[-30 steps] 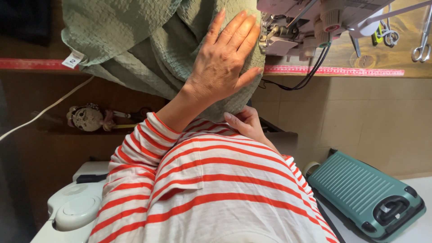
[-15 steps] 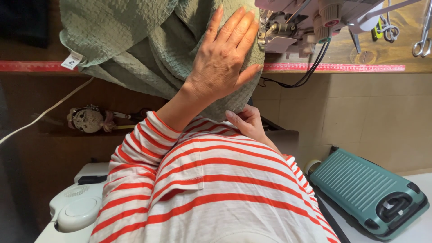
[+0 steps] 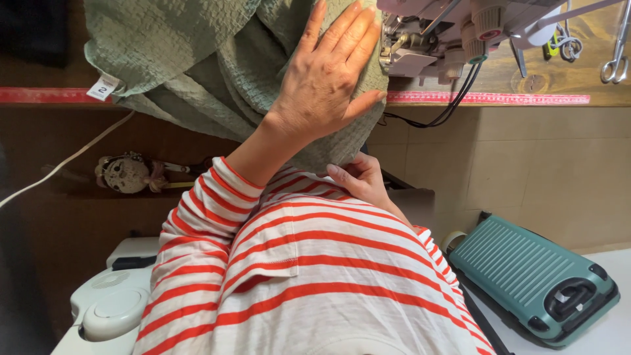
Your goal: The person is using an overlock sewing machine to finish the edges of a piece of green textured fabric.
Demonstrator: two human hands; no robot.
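Left hand (image 3: 325, 79) lies flat, fingers spread, palm pressing the green crinkled fabric (image 3: 197, 59) on the wooden table edge (image 3: 499, 82), just beside the sewing machine (image 3: 434, 33) foot; right hand (image 3: 361, 181) sits lower, below the table edge, fingers curled pinching the fabric's hanging hem; fabric drapes over the edge, mostly left of the machine; to do it well, I judge: keep palm flat and light, fingertips clear of the needle area, keep the hem taut with the lower hand, feed evenly; counts: two hands, one fabric piece, one white size tag (image 3: 103, 87), one machine, one teal case (image 3: 536, 283), one pair of scissors (image 3: 618, 46), one red measuring tape (image 3: 486, 98) along the edge
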